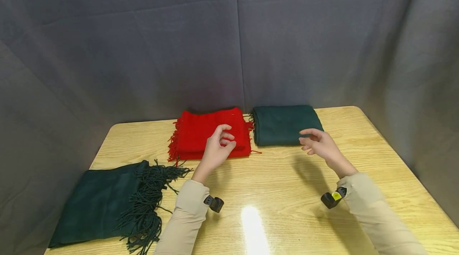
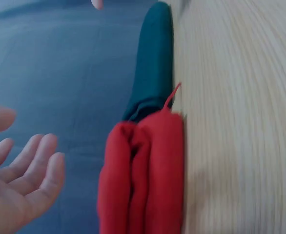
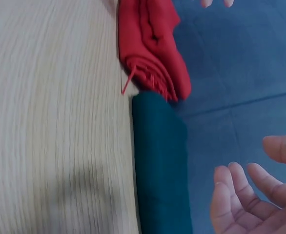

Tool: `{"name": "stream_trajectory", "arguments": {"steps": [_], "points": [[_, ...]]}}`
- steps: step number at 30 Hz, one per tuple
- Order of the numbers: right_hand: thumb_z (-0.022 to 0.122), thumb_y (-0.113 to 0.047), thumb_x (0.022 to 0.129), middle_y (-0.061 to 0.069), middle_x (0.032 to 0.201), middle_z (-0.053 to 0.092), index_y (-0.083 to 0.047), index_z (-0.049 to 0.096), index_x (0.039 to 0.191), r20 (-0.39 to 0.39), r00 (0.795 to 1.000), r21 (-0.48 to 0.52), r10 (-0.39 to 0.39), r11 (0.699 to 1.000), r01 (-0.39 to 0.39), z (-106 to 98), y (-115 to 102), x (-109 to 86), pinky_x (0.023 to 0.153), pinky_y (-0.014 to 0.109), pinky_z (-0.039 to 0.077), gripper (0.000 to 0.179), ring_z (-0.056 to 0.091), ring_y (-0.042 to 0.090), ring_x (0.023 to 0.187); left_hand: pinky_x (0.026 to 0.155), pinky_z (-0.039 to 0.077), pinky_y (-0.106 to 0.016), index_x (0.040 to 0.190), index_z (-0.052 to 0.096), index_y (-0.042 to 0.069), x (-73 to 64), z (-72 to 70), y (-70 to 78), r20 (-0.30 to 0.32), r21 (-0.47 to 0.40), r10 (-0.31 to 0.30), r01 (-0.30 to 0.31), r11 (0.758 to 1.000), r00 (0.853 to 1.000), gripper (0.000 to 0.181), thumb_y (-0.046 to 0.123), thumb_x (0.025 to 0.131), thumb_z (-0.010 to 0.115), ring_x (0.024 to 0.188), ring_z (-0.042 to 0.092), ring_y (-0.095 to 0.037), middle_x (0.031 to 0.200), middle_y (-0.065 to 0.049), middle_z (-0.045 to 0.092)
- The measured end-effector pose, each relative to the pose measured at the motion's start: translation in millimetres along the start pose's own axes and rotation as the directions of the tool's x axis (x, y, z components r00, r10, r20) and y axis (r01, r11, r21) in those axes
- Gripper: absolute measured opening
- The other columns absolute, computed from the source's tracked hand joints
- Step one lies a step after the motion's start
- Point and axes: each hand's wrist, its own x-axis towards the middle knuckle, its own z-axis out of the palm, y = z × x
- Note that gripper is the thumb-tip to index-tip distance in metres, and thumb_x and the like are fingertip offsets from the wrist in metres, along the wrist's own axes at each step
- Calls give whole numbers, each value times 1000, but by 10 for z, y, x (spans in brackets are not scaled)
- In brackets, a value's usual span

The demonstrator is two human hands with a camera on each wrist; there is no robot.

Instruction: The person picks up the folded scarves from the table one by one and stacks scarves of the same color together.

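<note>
My left hand [image 1: 216, 148] hovers in front of the folded red scarf [image 1: 201, 129], overlapping it in the head view, its fingers loosely bent around nothing. Fringe hangs from the red scarf's left and right ends. To the right, my right hand [image 1: 322, 146] hangs by the front right corner of a folded dark green scarf [image 1: 281, 124], also relaxed and holding nothing. In the left wrist view, the red scarf [image 2: 162, 170] shows thick folded layers, with the green scarf [image 2: 155, 58] beyond it. The right wrist view shows the green scarf [image 3: 160, 161] end to end with the red one.
A second dark green scarf [image 1: 100, 203] lies folded at the table's front left, its long fringe [image 1: 143, 207] spread to the right. The wooden table [image 1: 272, 187] backs onto a grey curtain [image 1: 179, 48], which also hangs along both sides.
</note>
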Motion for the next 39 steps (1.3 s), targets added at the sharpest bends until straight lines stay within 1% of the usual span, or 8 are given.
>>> {"name": "stream_trajectory", "arguments": {"steps": [2, 7, 9, 17, 20, 26, 34, 39], "points": [[51, -20, 93, 5, 90, 59, 7, 42, 128, -3, 1000, -4, 10, 1000, -10, -48, 26, 23, 65, 29, 51, 45, 61, 14, 74, 73, 49, -42, 116, 46, -5, 54, 56, -15, -17, -14, 12, -12, 1000, 1000, 36, -6, 82, 57, 81, 58, -37, 95, -25, 59], [50, -22, 94, 5, 93, 59, 7, 40, 130, -1, 999, -17, 32, 999, -32, -162, 45, 74, 65, 29, 51, 48, 60, 8, 71, 71, 51, -35, 122, 45, 2, 287, 241, -283, -26, 7, 20, -19, 1000, 999, 43, -2, 82, 59, 78, 60, -29, 95, -21, 60], [50, -23, 94, 8, 96, 58, 6, 40, 130, -9, 999, -26, 40, 999, -40, -206, 45, 92, 65, 28, 51, 48, 60, 8, 71, 69, 50, -31, 126, 43, 5, 394, 315, -383, -6, 36, -8, 8, 999, 1000, 47, 1, 82, 60, 75, 60, -25, 95, -18, 60], [49, -36, 93, 27, 118, 49, 4, 36, 134, -29, 996, -53, 89, 994, -91, -332, 109, 238, 69, 30, 51, 58, 58, 5, 72, 70, 50, -32, 133, 37, 9, 684, 507, -414, 72, 87, -148, 141, 986, 986, 56, 5, 83, 60, 78, 62, -24, 100, -15, 59], [49, -42, 92, 30, 119, 46, 3, 34, 135, -30, 994, -64, 107, 992, -109, -374, 136, 297, 73, 34, 51, 64, 58, 7, 74, 72, 49, -32, 134, 36, 9, 747, 563, -451, 94, 95, -190, 181, 979, 977, 56, 6, 84, 59, 82, 62, -24, 102, -15, 59], [49, -50, 89, 30, 117, 47, 2, 34, 136, -59, 991, -94, 116, 988, -121, -474, 199, 401, 73, 36, 51, 72, 59, 24, 85, 68, 47, -29, 136, 36, 11, 856, 670, -549, 115, 101, -261, 250, 963, 959, 57, 6, 84, 58, 80, 59, -23, 109, -16, 56], [47, -50, 90, 27, 126, 39, 1, 30, 139, -100, 984, -66, 148, 986, -155, -512, 364, 445, 76, 42, 48, 73, 45, 35, 100, 82, 46, -37, 140, 31, 11, 991, 857, -599, 146, 48, -347, 343, 938, 927, 62, 8, 84, 58, 114, 44, -29, 133, -19, 41], [48, -51, 88, 32, 135, 25, -1, 21, 143, -119, 976, -49, 183, 981, -190, -462, 467, 484, 85, 50, 39, 79, 35, 43, 114, 87, 42, -39, 142, 28, 13, 995, 951, -660, 154, 79, -385, 377, 923, 910, 64, 9, 85, 57, 118, 40, -29, 142, -13, 33]]}}
